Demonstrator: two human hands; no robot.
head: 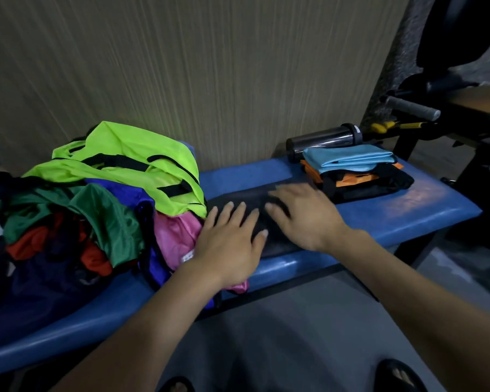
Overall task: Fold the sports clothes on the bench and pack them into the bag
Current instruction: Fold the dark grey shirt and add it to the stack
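A dark folded garment (255, 203) lies flat on the middle of the blue bench (408, 210). My left hand (232, 241) presses on its left part with fingers spread and straight. My right hand (303, 213) lies flat on its right part, slightly blurred. Left of the hands sits a loose heap of sports clothes: a neon green bib (142, 162) on top, with green (108, 216), pink (176, 239), red and dark blue pieces under it. At the right end stands a folded stack (359, 174) with a light blue piece on top of orange and black ones. No bag is clearly seen.
A dark bottle (326, 140) lies on its side behind the folded stack, against the wall. Gym equipment with a grey grip handle (413, 108) stands at the far right. Grey floor runs in front of the bench, where my sandalled feet (399, 377) show.
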